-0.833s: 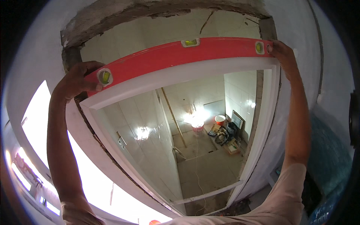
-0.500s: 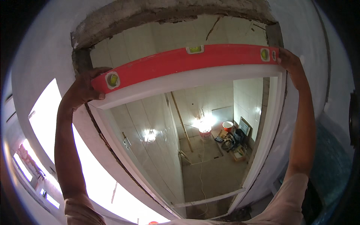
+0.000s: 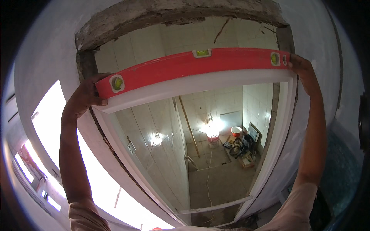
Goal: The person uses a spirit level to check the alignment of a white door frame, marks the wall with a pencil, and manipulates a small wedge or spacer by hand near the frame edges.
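A long red spirit level lies along the top of a white door frame, with green vials near both ends and at its middle. My left hand grips its left end, thumb low on the front and fingers over the top. At the other end my right hand is closed around the tip, with the fingers partly hidden behind it. Both arms are raised. The frame stands inside a rough wall opening, with a gap between its top and the concrete lintel.
Beyond the frame is a tiled room with a bright lamp, a red and white bucket and a pile of tools on the floor. A wooden stick leans on the wall. A crosspiece spans the frame low down.
The whole view has shifted slightly, so everything sits a little lower and further right. Both hands keep their hold on the spirit level, which stays on the frame.
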Demonstrator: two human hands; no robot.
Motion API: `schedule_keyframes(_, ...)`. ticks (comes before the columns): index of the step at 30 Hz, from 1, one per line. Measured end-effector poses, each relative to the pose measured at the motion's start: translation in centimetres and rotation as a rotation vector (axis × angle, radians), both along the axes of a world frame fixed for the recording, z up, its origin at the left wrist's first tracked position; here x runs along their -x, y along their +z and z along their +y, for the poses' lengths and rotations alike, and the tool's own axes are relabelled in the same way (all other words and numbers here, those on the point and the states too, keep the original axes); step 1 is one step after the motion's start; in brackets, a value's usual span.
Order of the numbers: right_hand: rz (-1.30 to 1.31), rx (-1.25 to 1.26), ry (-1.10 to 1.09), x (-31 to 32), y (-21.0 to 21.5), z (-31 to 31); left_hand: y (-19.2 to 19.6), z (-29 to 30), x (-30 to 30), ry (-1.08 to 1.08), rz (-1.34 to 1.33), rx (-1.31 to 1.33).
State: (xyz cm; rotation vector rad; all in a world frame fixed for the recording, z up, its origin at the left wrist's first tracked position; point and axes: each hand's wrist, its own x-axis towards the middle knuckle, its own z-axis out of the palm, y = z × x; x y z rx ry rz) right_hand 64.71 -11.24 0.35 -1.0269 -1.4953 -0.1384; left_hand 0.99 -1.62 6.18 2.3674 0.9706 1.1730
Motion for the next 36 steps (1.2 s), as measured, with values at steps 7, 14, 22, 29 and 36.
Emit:
schedule_keyframes(7,-0.009,0.008,-0.019,-0.4,0.1,0.1,-0.2,0.3,-0.1,-0.020,-0.029,0.009)
schedule_keyframes(14,-0.010,0.008,-0.006,-0.3,0.1,0.1,0.1,0.7,0.2,0.030,0.032,-0.008)
schedule_keyframes(22,0.007,-0.008,0.006,-0.4,0.0,0.2,0.2,0.1,-0.4,0.068,0.044,-0.011)
schedule_keyframes(29,0.010,0.001,0.018,-0.2,0.2,0.0,0.3,0.3,0.0,0.044,0.023,0.016)
schedule_keyframes(36,0.006,-0.004,-0.007,-0.4,-0.1,0.1,0.1,0.6,-0.1,0.039,0.024,0.017)
